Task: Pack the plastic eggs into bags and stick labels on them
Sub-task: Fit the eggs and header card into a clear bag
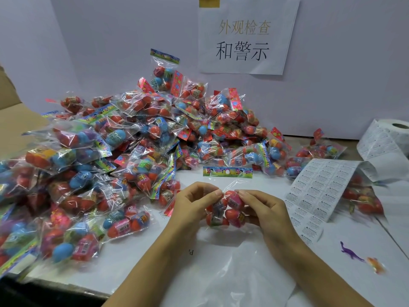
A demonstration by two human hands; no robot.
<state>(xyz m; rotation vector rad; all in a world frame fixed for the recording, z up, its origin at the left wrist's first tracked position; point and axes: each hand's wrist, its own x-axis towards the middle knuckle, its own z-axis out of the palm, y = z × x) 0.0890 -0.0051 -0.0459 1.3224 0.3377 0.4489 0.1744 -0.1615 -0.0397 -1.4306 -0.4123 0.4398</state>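
A clear bag of plastic eggs (228, 209) with a colourful header card (227, 172) is held above the white table (141, 260), near its middle. My left hand (192, 204) grips the bag's left side, thumb and forefinger pinched at its top. My right hand (261, 207) grips the right side in the same way. The eggs inside are red and pink with small printed labels. A strip of white warning labels (318, 191) lies just right of my hands, running from a label roll (389, 138).
A big pile of packed egg bags (124, 151) covers the left and back of the table. More bags (363, 200) lie under the label strip. A purple toy dinosaur (350, 252) and an orange one (376, 264) lie at right. A paper sign (245, 36) hangs on the wall.
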